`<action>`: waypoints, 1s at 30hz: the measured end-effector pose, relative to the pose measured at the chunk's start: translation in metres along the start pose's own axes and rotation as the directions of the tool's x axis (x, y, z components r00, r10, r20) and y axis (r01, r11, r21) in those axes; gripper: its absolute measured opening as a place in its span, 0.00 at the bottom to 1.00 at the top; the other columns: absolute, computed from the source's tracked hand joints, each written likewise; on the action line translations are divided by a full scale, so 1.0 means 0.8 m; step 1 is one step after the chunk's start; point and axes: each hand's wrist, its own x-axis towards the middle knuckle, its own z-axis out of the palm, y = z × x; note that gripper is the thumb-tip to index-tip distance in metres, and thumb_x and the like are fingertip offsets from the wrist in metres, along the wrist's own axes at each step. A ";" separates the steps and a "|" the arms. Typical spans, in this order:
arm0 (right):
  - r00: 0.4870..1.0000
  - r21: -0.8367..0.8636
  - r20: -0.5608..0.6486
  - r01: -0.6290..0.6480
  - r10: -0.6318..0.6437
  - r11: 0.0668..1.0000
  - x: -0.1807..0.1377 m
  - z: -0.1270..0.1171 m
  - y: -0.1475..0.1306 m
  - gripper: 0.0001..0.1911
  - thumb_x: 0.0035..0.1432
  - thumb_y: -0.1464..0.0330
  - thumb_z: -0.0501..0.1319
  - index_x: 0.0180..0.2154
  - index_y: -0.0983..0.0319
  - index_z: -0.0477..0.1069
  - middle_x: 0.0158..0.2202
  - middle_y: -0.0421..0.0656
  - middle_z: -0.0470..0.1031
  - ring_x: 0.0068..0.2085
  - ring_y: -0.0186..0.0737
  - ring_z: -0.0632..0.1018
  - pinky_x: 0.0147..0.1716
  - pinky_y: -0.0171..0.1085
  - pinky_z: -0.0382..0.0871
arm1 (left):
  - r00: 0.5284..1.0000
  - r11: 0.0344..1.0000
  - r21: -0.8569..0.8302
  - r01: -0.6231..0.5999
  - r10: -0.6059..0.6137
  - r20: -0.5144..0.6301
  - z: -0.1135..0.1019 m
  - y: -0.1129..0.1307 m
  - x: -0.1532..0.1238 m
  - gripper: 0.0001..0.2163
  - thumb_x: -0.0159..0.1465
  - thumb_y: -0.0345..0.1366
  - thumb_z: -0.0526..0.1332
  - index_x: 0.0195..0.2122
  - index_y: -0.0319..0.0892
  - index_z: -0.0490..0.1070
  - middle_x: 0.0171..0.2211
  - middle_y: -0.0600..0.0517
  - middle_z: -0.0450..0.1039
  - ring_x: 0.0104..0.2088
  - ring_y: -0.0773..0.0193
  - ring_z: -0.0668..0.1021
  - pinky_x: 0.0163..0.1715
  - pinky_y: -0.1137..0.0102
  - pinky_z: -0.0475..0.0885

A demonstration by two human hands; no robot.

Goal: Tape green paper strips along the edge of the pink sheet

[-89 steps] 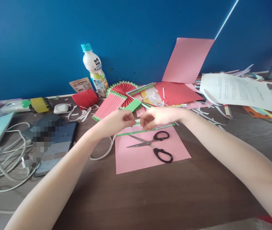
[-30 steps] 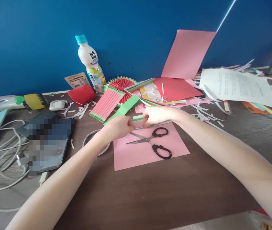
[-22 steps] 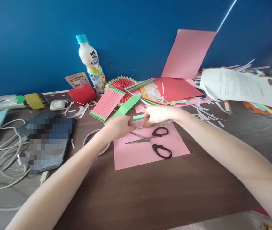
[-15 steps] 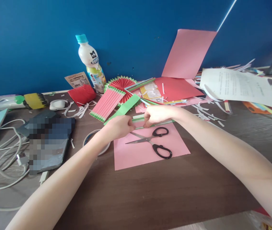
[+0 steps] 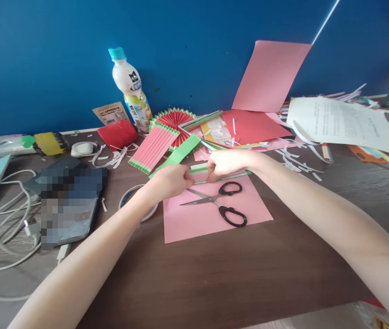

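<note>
A pink paper sheet (image 5: 187, 224) lies on the desk, with narrow green and white paper strips (image 5: 199, 171) along its far edge. My left hand (image 5: 174, 179) has its fingers curled down onto the left part of these strips. Close beside it, my right hand (image 5: 224, 164) pinches down on the same strips, thumb and forefinger together. Both sets of fingertips are partly hidden. Black-handled scissors (image 5: 211, 199) rest spread on the pink sheet, just nearer than my hands. A green paper piece (image 5: 184, 148) lies beyond my left hand.
Behind are a pink pleated paper (image 5: 153, 148), a red-green paper rosette (image 5: 173, 119) and a bottle (image 5: 132, 91) against the blue wall. A phone (image 5: 74, 205) and cables (image 5: 7, 262) lie left. Paper scraps (image 5: 297, 160) and a printed sheet (image 5: 345, 123) are at right.
My right hand has shifted very slightly to the right along the strips. The small shift of the whole view aside, nothing else has visibly changed.
</note>
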 end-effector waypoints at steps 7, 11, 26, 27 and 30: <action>1.000 -0.041 -0.005 -0.025 0.025 0.999 -0.001 -0.001 -0.001 0.13 0.46 0.58 0.61 0.24 0.63 0.69 0.22 0.39 0.62 0.23 0.32 0.62 0.22 0.34 0.50 | 1.000 1.000 0.015 0.004 -0.004 -0.001 0.000 0.002 0.002 0.07 0.54 0.39 0.54 0.24 0.43 0.64 0.27 0.52 0.71 0.30 0.61 0.72 0.27 0.70 0.62; 0.998 -0.071 0.018 -0.061 0.062 0.996 -0.005 -0.003 0.003 0.13 0.47 0.59 0.60 0.23 0.62 0.69 0.20 0.38 0.57 0.22 0.31 0.59 0.22 0.34 0.48 | 1.000 0.999 0.028 0.025 -0.025 -0.005 0.000 0.003 0.001 0.06 0.54 0.38 0.55 0.25 0.43 0.65 0.27 0.52 0.71 0.30 0.61 0.73 0.27 0.71 0.62; 0.999 -0.028 0.035 -0.017 0.018 0.999 -0.014 -0.010 0.018 0.13 0.49 0.61 0.58 0.20 0.62 0.69 0.17 0.36 0.54 0.20 0.30 0.56 0.22 0.34 0.47 | 1.000 1.000 0.020 0.012 -0.011 -0.001 0.002 0.000 0.003 0.06 0.54 0.38 0.55 0.25 0.43 0.65 0.27 0.53 0.71 0.30 0.62 0.72 0.27 0.71 0.61; 1.000 -0.020 0.011 -0.023 0.023 1.000 -0.015 -0.010 0.017 0.14 0.50 0.61 0.57 0.19 0.62 0.68 0.17 0.36 0.53 0.20 0.30 0.56 0.22 0.34 0.47 | 1.000 1.000 0.020 0.012 -0.012 0.000 0.002 0.000 0.003 0.06 0.54 0.38 0.55 0.25 0.43 0.65 0.27 0.53 0.71 0.30 0.62 0.72 0.27 0.71 0.61; 0.998 -0.017 -0.040 -0.052 0.051 0.999 -0.016 -0.008 0.010 0.17 0.52 0.59 0.55 0.20 0.62 0.69 0.16 0.36 0.52 0.20 0.31 0.57 0.22 0.35 0.47 | 1.000 1.000 0.022 0.007 -0.007 -0.003 0.002 0.000 0.002 0.06 0.54 0.39 0.54 0.25 0.43 0.65 0.27 0.53 0.71 0.30 0.62 0.72 0.27 0.71 0.61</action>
